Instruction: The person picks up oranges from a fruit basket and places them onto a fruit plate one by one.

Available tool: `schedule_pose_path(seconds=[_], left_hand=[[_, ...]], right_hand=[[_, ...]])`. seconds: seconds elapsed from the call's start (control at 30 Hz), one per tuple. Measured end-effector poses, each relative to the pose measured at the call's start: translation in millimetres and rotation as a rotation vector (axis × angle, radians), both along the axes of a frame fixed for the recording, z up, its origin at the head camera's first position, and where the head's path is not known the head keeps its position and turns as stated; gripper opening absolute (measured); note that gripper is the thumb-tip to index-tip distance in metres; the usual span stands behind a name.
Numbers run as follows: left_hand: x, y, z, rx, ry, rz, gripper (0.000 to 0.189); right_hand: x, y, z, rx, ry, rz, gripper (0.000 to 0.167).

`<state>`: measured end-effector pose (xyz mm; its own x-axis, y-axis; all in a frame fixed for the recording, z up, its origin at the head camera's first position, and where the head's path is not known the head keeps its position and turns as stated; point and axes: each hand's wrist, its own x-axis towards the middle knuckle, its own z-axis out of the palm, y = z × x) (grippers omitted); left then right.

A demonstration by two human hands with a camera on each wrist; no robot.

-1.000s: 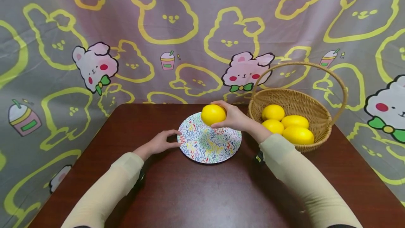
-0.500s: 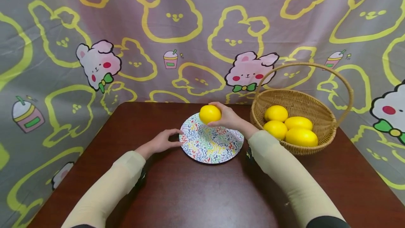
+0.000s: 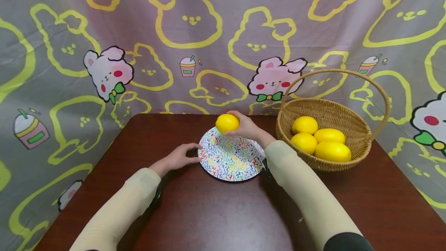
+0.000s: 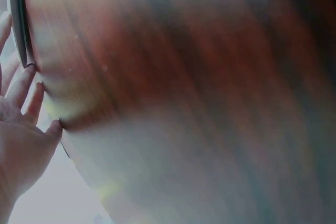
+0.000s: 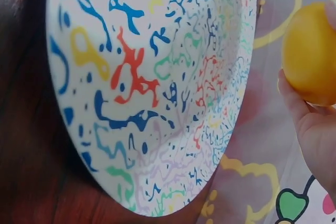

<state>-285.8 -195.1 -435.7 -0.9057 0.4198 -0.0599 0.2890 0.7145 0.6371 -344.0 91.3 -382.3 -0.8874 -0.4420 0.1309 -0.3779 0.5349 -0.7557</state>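
A yellow lemon [image 3: 225,123] is held by my right hand [image 3: 246,128], thumb and fingers round its right side, above the back part of a plate. The round white plate [image 3: 231,162] has multicoloured squiggles and lies on the table. In the right wrist view the lemon [image 5: 310,53] shows at the right edge, apart from the plate [image 5: 157,103]. My left hand [image 3: 179,156] rests at the plate's left rim with thumb and fingers spread, fingertips right at the edge. The left wrist view shows this hand [image 4: 23,140] with its fingertips on the table.
A wicker basket [image 3: 324,107] with a tall handle stands at the right, several lemons [image 3: 332,151] inside. Dark brown wooden table [image 3: 209,212] runs beneath everything. A patterned cloth [image 3: 209,30] hangs behind the table and along its sides.
My right hand has moved a little to the left with the lemon over the plate, away from the basket. The left hand stays at the plate's rim.
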Motion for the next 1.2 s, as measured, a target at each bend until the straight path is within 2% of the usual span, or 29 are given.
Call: schedule_pose_path(seconds=[0.33, 0.6, 0.9, 1.2], left_hand=[[-2.1, 1.7, -0.2, -0.01, -0.046, 0.03, 0.053], [-1.4, 1.3, 0.7, -0.014, -0.04, 0.024, 0.052], [-1.7, 3.7, 1.0, -0.019, -0.037, 0.028, 0.052], [-0.6, 3.0, 1.6, -0.02, -0.038, 0.028, 0.053]], right_hand=[[-0.3, -1.6, -10.8, 0.042, -0.045, 0.019, 0.082], [-1.7, -6.4, -17.9, 0.039, -0.042, 0.03, 0.081], [-7.9, -10.3, -25.5, 0.033, -0.1, 0.026, 0.083], [-7.0, -8.9, -23.4, 0.021, -0.128, 0.022, 0.077]])
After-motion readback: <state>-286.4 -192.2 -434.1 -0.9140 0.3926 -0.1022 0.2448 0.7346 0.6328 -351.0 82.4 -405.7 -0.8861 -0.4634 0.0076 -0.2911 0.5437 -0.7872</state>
